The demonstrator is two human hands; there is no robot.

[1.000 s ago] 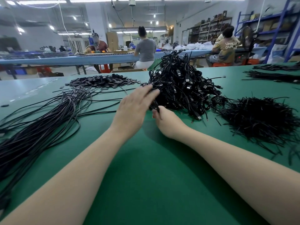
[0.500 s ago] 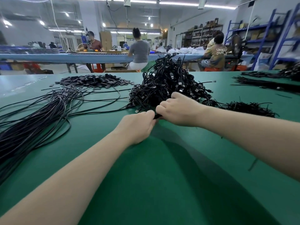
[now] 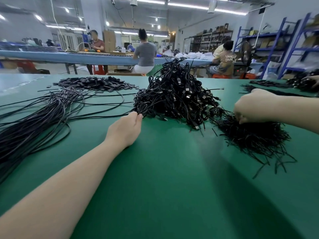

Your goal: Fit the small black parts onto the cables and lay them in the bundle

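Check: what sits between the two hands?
Head view: the tall cable heap fills the stretch between left hand and right hand.

landmark: tangled cable heap [image 3: 174, 99] mid desk [image 3: 172, 178] | left of heap: long cable bundle [image 3: 43, 118] | behind-left: flat parts pile [image 3: 96, 83] | right-front, touching heap: short pieces pile [image 3: 255, 137] | far right-behind: more cable piles [image 3: 303, 82]

My left hand [image 3: 126, 130]: fingertips hidden at the cable heap [image 3: 174, 99]; grip indeterminable. My right hand [image 3: 253, 106]: fingertips buried among the short black pieces [image 3: 255, 137]. Long cables [image 3: 34, 121] run off the left edge. Far-right shelving [image 3: 293, 49] blurred.
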